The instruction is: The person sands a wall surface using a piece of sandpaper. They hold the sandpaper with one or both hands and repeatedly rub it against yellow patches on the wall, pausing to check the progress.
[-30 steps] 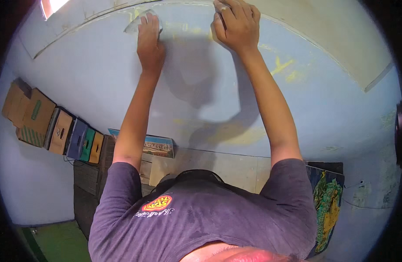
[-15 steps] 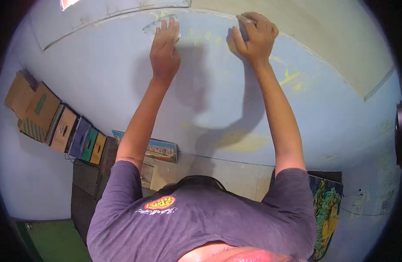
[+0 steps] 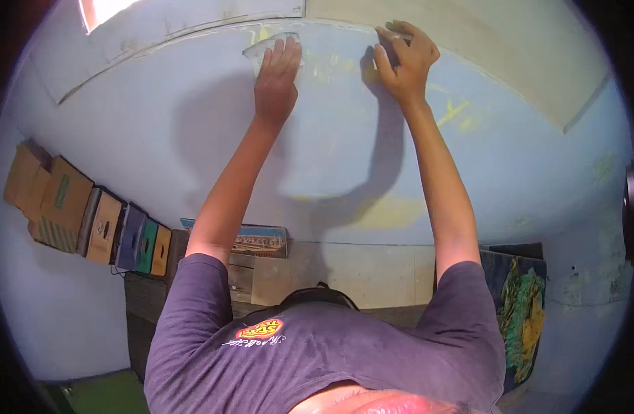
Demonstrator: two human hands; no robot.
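My left hand (image 3: 277, 79) lies with straight fingers on a pale grey sheet of sandpaper (image 3: 259, 52), pressing it to the light blue wall (image 3: 330, 138). Part of the sheet is covered by the fingers. To the right, my right hand (image 3: 410, 65) rests at the wall's upper border, against the beige panel (image 3: 510, 62). Its thumb and bent fingers stand apart, with dark shadow between them. I make out no object in that hand.
Yellow patches (image 3: 386, 212) mark the wall. At the left stand cardboard boxes (image 3: 62, 200) and coloured file boxes (image 3: 148, 243). A picture panel (image 3: 258, 241) leans low on the wall. Crumpled green-yellow material (image 3: 524, 317) is at lower right. A bright opening (image 3: 106, 10) shows at upper left.
My left hand has slid to the right along the wall together with the sandpaper. My right hand stays at nearly the same spot. The view has shifted slightly.
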